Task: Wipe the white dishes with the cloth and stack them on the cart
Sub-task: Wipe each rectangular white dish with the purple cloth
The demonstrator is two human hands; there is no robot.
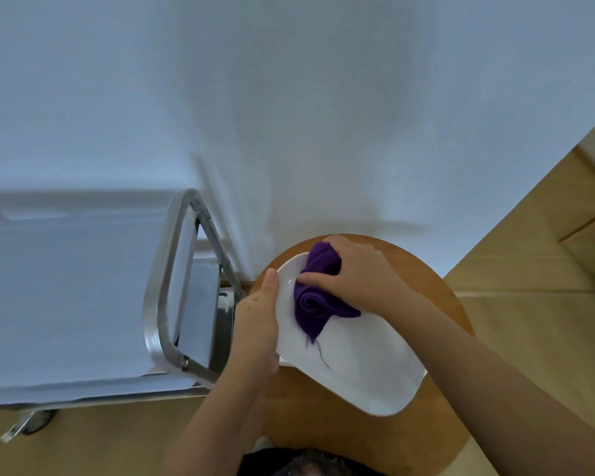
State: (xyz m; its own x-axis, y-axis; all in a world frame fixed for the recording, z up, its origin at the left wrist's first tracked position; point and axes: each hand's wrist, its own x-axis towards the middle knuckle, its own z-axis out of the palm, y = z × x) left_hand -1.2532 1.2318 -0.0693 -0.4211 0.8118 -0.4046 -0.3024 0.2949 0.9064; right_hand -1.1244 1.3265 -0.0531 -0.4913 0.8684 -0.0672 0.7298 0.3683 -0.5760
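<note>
A long white oval dish (361, 369) is held above a round wooden table (437, 424). My left hand (255, 324) grips its left rim, thumb on top. My right hand (351, 273) holds a bunched purple cloth (315, 297) and presses it onto the dish's far end. Loose threads trail from the cloth over the dish. A sliver of another white piece shows under the dish's left edge. The metal cart (83, 304) stands to the left, its top covered in pale sheeting.
The cart's tubular metal handle (162, 286) sits close to my left hand. A white wall fills the background. A castor wheel (35, 420) rests on the beige tiled floor (529, 304), which extends to the right.
</note>
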